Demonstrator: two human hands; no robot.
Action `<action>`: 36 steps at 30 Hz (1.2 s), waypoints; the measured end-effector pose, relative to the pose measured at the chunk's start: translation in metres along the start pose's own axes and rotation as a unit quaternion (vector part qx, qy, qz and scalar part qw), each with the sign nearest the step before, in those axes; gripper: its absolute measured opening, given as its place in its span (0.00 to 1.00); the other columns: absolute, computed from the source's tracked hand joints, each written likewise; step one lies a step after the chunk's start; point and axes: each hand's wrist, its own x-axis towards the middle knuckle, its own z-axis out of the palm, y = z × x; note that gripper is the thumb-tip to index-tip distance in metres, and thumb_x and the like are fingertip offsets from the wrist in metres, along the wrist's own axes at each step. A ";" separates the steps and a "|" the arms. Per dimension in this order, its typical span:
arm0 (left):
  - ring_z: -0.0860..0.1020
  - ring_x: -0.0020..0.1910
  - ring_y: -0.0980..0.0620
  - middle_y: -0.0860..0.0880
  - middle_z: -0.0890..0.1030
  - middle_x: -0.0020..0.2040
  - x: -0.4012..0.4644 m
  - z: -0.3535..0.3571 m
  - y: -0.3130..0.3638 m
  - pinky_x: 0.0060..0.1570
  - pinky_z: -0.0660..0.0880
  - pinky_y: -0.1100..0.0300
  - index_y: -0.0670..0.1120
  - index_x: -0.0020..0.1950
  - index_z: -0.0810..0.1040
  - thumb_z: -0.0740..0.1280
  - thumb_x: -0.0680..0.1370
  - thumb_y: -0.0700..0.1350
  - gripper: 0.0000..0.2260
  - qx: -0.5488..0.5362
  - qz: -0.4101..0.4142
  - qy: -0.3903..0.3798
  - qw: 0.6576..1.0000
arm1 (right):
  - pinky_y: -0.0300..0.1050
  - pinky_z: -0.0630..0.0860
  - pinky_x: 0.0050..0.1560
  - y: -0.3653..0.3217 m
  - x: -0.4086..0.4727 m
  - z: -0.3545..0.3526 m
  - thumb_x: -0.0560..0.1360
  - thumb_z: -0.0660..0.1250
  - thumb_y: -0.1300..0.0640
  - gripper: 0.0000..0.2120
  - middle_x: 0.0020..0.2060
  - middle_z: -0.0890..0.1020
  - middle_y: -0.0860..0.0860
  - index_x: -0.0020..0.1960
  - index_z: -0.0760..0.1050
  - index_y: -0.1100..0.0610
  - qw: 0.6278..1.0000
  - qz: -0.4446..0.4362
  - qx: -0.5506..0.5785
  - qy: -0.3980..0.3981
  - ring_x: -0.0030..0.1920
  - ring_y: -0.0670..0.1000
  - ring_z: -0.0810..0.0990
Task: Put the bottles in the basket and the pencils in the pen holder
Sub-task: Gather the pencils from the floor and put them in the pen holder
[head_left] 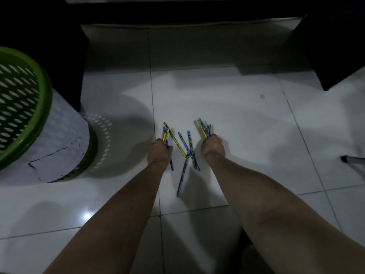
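Note:
Blue and yellow pencils lie and are held on the white tiled floor. My left hand (pixel 159 153) is shut on a small bunch of pencils (pixel 165 133) whose tips stick up past my fist. My right hand (pixel 213 148) is shut on another bunch of pencils (pixel 203 127). Between the two hands several loose pencils (pixel 187 153) lie crossed on the floor, one long blue pencil (pixel 181 178) reaching toward me. A green perforated basket (pixel 25 107) stands at the left. I see no bottles and no pen holder.
Dark furniture (pixel 339 46) stands at the back left and back right, with a low ledge between. A dark rod-like object (pixel 353 160) pokes in at the right edge. The light is dim.

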 end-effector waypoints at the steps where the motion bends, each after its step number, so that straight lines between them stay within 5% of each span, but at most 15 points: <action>1: 0.80 0.55 0.37 0.37 0.82 0.54 -0.001 0.000 0.002 0.52 0.76 0.50 0.37 0.56 0.78 0.69 0.76 0.49 0.16 -0.004 -0.003 0.003 1.000 | 0.52 0.74 0.62 -0.002 -0.001 -0.001 0.85 0.53 0.57 0.15 0.63 0.77 0.61 0.66 0.70 0.63 1.000 0.001 0.021 -0.006 0.63 0.62 0.78; 9: 0.80 0.55 0.37 0.35 0.81 0.55 -0.008 -0.001 0.011 0.50 0.77 0.49 0.35 0.59 0.74 0.61 0.80 0.47 0.16 0.014 -0.021 0.073 0.997 | 0.51 0.76 0.48 -0.013 -0.010 0.007 0.82 0.60 0.58 0.15 0.55 0.80 0.66 0.65 0.65 0.64 0.988 -0.040 0.141 -0.057 0.53 0.66 0.81; 13: 0.80 0.55 0.34 0.33 0.81 0.54 -0.004 -0.001 0.013 0.51 0.76 0.48 0.33 0.61 0.71 0.61 0.79 0.45 0.17 -0.026 -0.023 0.079 0.996 | 0.52 0.77 0.55 -0.013 -0.012 0.013 0.79 0.68 0.50 0.21 0.59 0.80 0.63 0.65 0.71 0.63 0.989 -0.028 0.110 -0.099 0.58 0.64 0.80; 18: 0.80 0.53 0.34 0.34 0.82 0.52 0.006 0.006 0.013 0.50 0.76 0.49 0.36 0.56 0.76 0.63 0.79 0.45 0.13 -0.056 0.027 0.042 0.997 | 0.50 0.78 0.54 -0.017 -0.008 0.013 0.82 0.65 0.49 0.19 0.58 0.81 0.62 0.62 0.77 0.63 0.992 -0.031 0.062 -0.109 0.59 0.63 0.81; 26: 0.80 0.56 0.36 0.36 0.81 0.55 0.014 0.013 0.045 0.52 0.77 0.49 0.38 0.55 0.78 0.69 0.75 0.48 0.16 -0.074 0.023 0.004 0.997 | 0.53 0.74 0.61 -0.011 -0.008 0.011 0.81 0.65 0.49 0.19 0.64 0.75 0.61 0.67 0.73 0.60 0.991 -0.071 -0.039 -0.105 0.64 0.64 0.77; 36: 0.79 0.55 0.37 0.37 0.79 0.55 0.015 -0.005 0.034 0.53 0.75 0.50 0.37 0.57 0.74 0.64 0.78 0.46 0.14 -0.037 0.012 0.035 0.999 | 0.56 0.75 0.57 -0.013 0.000 0.001 0.82 0.60 0.52 0.16 0.59 0.79 0.65 0.64 0.68 0.62 0.994 -0.035 0.092 -0.046 0.59 0.67 0.79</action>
